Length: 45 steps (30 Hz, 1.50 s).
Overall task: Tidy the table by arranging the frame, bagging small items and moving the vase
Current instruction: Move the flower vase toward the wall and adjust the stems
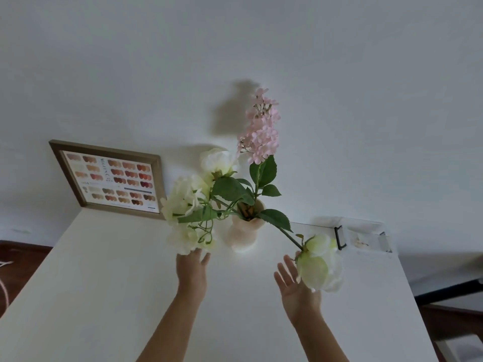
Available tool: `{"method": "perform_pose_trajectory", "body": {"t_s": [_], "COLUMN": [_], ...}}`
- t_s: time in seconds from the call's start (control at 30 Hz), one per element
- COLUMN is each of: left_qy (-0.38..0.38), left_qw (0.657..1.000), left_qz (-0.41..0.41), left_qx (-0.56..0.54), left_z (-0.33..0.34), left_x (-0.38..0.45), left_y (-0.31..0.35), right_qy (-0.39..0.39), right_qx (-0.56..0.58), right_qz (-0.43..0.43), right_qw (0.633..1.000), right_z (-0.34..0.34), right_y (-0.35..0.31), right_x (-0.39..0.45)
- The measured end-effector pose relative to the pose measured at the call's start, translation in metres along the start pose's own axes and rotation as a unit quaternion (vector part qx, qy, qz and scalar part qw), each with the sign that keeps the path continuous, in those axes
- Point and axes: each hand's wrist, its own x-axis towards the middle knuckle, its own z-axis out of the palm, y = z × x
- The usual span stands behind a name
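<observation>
Both forearms reach in from the near edge over the white counter, bare, angled toward the far middle.

Far left: wooden picture frame stands tilted against the wall, lower edge on the counter's far side. It holds a chart of colour swatches (print too small to read).

Left hand: fingers spread and open, gripping nothing. Fingertips sit just under the drooping white blooms on the left of the bouquet; cannot tell whether they touch the petals.

Centre: pale, lobed vase upright on the counter, near the far edge, between and beyond the two hands. Neither hand is on it. A pink flower spike rises from it with green leaves; its shadow falls on the wall behind.

Right hand: palm open, fingers extended, holding nothing. One long stem leans out right from the vase, and its white bloom hangs in front of this hand's fingers, partly hiding them.

Far right: clear bag with black clips lies flat at the counter's far edge, well apart from the vase.
</observation>
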Motion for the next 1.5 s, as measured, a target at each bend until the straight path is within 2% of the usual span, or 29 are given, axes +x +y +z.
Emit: {"method": "perform_pose_trajectory", "body": {"t_s": [0.07, 0.17, 0.27, 0.37, 0.5, 0.6, 0.67, 0.77, 0.83, 0.9, 0.93, 1.03, 1.13, 1.23, 1.33, 1.5], "left_qy": [-0.018, -0.104, -0.154, -0.135, -0.113, -0.118, -0.118, -0.116, -0.103, -0.07, -0.052, -0.028, -0.052, -0.08, -0.097, -0.136], "left_qw": [0.996, 0.981, 0.964, 0.969, 0.964, 0.953, 0.943, 0.93, 0.929, 0.94, 0.946, 0.956, 0.945, 0.907, 0.868, 0.853], "left_qz": [0.037, 0.126, 0.21, 0.205, 0.205, 0.22, 0.226, 0.241, 0.26, 0.265, 0.26, 0.233, 0.221, 0.209, 0.205, 0.185], "left_qx": [-0.076, -0.102, -0.056, 0.025, 0.125, 0.173, 0.212, 0.252, 0.244, 0.202, 0.185, 0.176, 0.235, 0.357, 0.442, 0.469], "left_z": [-0.007, 0.005, 0.028, 0.048, 0.073, 0.084, 0.087, 0.084, 0.08, 0.077, 0.077, 0.08, 0.082, 0.086, 0.096, 0.11], "left_x": [-0.013, -0.032, -0.046, -0.054, -0.057, -0.053, -0.049, -0.043, -0.04, -0.038, -0.037, -0.031, -0.016, 0.002, 0.017, 0.029], "left_y": [0.02, 0.05, 0.071, 0.079, 0.082, 0.076, 0.071, 0.064, 0.061, 0.062, 0.064, 0.072, 0.082, 0.097, 0.11, 0.116], "right_qy": [0.007, -0.03, -0.058, -0.07, -0.094, -0.087, -0.074, -0.094, -0.09, -0.067, -0.058, -0.08, -0.136, -0.18, -0.159, -0.106], "right_qx": [0.081, 0.08, -0.02, -0.142, -0.303, -0.433, -0.487, -0.523, -0.514, -0.476, -0.472, -0.547, -0.612, -0.591, -0.551, -0.532], "right_qz": [-0.027, -0.13, -0.217, -0.272, -0.328, -0.368, -0.368, -0.347, -0.34, -0.359, -0.371, -0.361, -0.322, -0.337, -0.356, -0.36], "right_qw": [0.996, 0.988, 0.974, 0.949, 0.89, 0.818, 0.789, 0.773, 0.782, 0.8, 0.798, 0.751, 0.709, 0.71, 0.738, 0.759], "right_z": [-0.002, 0.016, 0.047, 0.074, 0.102, 0.107, 0.105, 0.097, 0.098, 0.107, 0.115, 0.141, 0.165, 0.177, 0.173, 0.159], "right_y": [-0.017, -0.042, -0.059, -0.061, -0.048, -0.036, -0.033, -0.037, -0.048, -0.068, -0.079, -0.105, -0.109, -0.099, -0.093, -0.087], "right_x": [-0.015, -0.039, -0.057, -0.065, -0.059, -0.046, -0.039, -0.035, -0.032, -0.028, -0.024, -0.01, -0.001, 0.0, 0.004, 0.014]}}
